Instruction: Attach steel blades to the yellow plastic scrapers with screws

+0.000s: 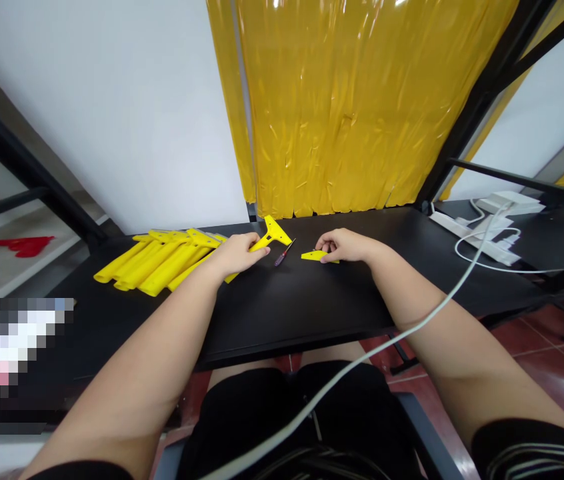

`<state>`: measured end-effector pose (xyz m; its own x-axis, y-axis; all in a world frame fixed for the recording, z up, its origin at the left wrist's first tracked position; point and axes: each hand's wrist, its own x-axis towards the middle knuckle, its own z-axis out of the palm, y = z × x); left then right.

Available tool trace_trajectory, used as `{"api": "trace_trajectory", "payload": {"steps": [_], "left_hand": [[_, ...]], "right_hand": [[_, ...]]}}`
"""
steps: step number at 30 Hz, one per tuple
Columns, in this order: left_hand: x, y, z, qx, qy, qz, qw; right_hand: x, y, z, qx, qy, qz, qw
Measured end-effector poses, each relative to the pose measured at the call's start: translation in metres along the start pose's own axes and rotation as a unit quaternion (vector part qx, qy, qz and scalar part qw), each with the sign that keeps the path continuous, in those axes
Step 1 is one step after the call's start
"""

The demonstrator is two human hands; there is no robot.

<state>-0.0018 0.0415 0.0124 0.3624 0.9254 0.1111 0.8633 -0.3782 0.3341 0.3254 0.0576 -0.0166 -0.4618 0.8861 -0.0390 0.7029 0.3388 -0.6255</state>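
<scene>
My left hand (242,253) is closed around the handle of a yellow scraper (276,231), whose wide head points away from me to the right. Just past that hand, a small screwdriver (282,257) with a dark purple handle lies on the black table (272,327). In my right hand (341,245), finger and thumb pinch a flat yellow plate (313,255) low over the table; I cannot tell whether it touches the surface. Several more yellow scrapers (155,267) lie side by side left of my left hand, partly behind my forearm.
A white power strip (477,240) with plugs and cables sits at the right end of the table. One white cable (387,343) hangs across my right forearm. Yellow plastic strips (352,120) hang behind the table. A red item (25,246) rests on the left shelf.
</scene>
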Motion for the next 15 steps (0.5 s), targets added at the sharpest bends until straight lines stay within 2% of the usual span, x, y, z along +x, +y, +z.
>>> {"api": "trace_trajectory", "payload": {"steps": [5, 8, 11, 15], "left_hand": [[0.0, -0.001, 0.0, -0.001, -0.003, 0.01, 1.0], [0.0, -0.002, -0.001, 0.0, -0.001, 0.009, 1.0], [0.0, -0.004, -0.001, 0.003, -0.001, 0.008, 1.0], [0.001, -0.005, -0.001, 0.008, -0.003, 0.009, 1.0]], "right_hand": [[-0.004, 0.0, -0.007, 0.108, -0.024, -0.02, 0.994], [-0.012, 0.004, -0.02, 0.179, 0.001, -0.026, 0.984], [-0.02, 0.017, -0.034, 0.206, 0.047, 0.003, 0.977], [-0.024, 0.036, -0.047, 0.16, 0.067, 0.078, 0.982]]}}
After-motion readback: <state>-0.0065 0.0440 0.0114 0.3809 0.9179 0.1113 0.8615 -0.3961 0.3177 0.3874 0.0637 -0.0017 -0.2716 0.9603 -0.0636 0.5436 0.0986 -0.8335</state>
